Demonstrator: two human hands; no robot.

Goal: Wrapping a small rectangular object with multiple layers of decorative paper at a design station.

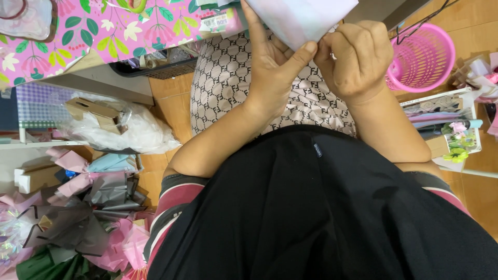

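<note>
So going left to right, using the pale folded sheet (301,18) at the top as the landmark: way off to its left you had the floral pink wrapping paper (104,31), and down-left of it a clear plastic bag (129,129) with cardboard bits, plus a heap of grey, pink and green paper scraps (88,218) on the floor.

Your left hand (270,67) came up from right under the sheet, palm flat against its underside, thumb pressed onto the lower corner, so that grip was pinching the sheet. Your right hand (358,57) sat just right of that same corner, fingers curled in tight; looked like it nipped the edge too, but the fingertips were tucked out of sight, so I couldn't really tell. Both were touching or nearly touching at that corner, left a hair nearer. The sheet ran up and away from both hands, long axis slanting to the upper right.

Well off to the sheet's right was a pink mesh basket (423,57).

Most of the sheet was cut off by the frame's top, and no bench showed under it.
</note>
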